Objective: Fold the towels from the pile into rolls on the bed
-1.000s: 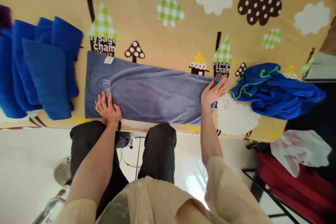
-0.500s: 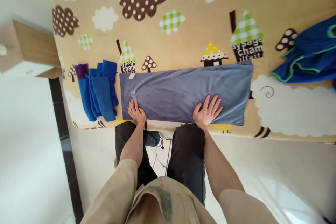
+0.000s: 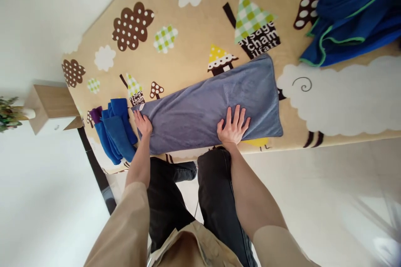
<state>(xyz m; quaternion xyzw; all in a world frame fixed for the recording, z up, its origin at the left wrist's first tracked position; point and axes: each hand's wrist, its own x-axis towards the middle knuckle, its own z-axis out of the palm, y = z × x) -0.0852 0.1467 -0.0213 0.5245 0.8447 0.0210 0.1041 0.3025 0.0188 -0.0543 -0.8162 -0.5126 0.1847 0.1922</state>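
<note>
A long grey-blue towel (image 3: pixel 191 112), folded into a strip, lies on the patterned bed sheet (image 3: pixel 178 66) in front of me. My left hand (image 3: pixel 143 124) rests on the towel's left end, just below its small white tag, with the fingers stretched out. Flat on the right half of the towel is my right hand (image 3: pixel 234 126), its fingers spread. Neither hand grips the cloth. Slight creases run along the towel's surface.
Folded blue cloths (image 3: pixel 116 129) with a purple one (image 3: pixel 95 113) lie left of the towel. A crumpled blue cloth with green edging (image 3: pixel 347 21) is at the upper right. Beyond the bed's left end stand a wooden cabinet (image 3: pixel 54 102) and a plant (image 3: pixel 9 114).
The camera view has tilted and shifted. My left hand has moved up along the towel's left end towards the tag. My right hand stays spread on the right half.
</note>
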